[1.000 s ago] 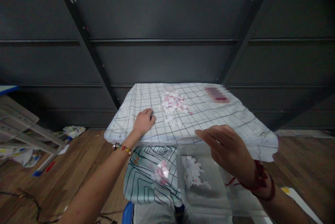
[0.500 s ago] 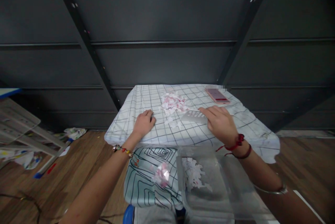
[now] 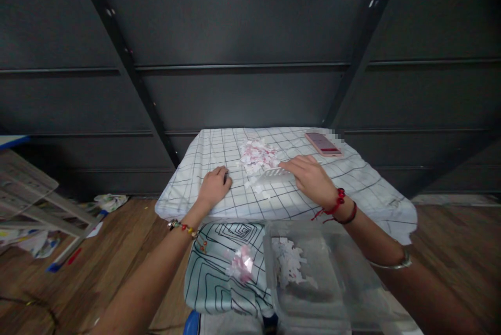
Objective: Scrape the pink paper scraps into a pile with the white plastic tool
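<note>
My right hand [image 3: 312, 178] is closed on a white slotted plastic piece [image 3: 272, 174], held low over the table with its edge among paper scraps. Just beyond that edge, a heap of shredded paper scraps [image 3: 258, 155], white with pink bits, lies on the grid-patterned tablecloth [image 3: 235, 204]. To the left of the heap, my left hand [image 3: 213, 184] rests on the cloth with thumb and fingers apart; a dark patch shows between them, too small to make out. My right fingers partly cover the slotted piece.
A pink-edged phone [image 3: 324, 144] lies at the table's back right. Nearer me stands a clear plastic box [image 3: 332, 293] containing paper scraps [image 3: 289, 262]. Beside it, a small clear bag of pinkish contents [image 3: 241, 264] sits on patterned fabric [image 3: 211, 283]. A dark panelled wall [image 3: 242, 95] rises behind the table.
My right hand has moved left with the slotted piece, bringing it closer against the front of the paper heap. The left hand stays in nearly the same place.
</note>
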{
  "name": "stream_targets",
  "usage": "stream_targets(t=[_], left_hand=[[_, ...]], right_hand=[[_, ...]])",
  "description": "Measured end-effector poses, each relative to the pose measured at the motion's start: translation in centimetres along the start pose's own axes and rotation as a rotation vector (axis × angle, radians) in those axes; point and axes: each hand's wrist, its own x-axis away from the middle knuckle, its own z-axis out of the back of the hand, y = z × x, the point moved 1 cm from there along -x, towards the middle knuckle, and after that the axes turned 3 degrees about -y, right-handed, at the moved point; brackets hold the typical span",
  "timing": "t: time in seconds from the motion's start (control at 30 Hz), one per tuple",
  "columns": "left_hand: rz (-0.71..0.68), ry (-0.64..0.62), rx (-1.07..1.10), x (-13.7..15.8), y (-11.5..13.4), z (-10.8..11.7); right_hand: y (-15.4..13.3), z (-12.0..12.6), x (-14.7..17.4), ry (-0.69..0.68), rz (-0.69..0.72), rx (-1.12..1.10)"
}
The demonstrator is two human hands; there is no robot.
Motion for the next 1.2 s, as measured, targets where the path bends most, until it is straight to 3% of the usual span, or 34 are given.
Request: stream_targets(t=[0.3,0.5,0.67,0.87,1.03,1.2], left_hand=[[0.004,-0.012,0.013,0.0,0.0,0.0],[0.004,-0.013,0.008,0.0,0.1,0.1],[0.004,-0.014,0.018,0.0,0.1,0.0],[-0.003,-0.01,0.017,0.0,0.0,0.0],[-0.003,-0.006,0.008,0.0,-0.2,-0.2],[0.001,-0.006,0.013,0.0,-0.2,-0.2]], right_hand=[[0.5,2.6,3.3,0.038,0.047,-0.071],[-0.4,5.0,5.3,-0.042,0.06,-0.111],[-0.4,6.5,5.7,-0.027,0.059,-0.098],[-0.2,4.2,2.7,0.116,-0.012,0.06],[-0.9,1.0,-0.2,0.055,0.011,0.102],[-1.4,0.3,-0.5,0.032,0.039,0.105]])
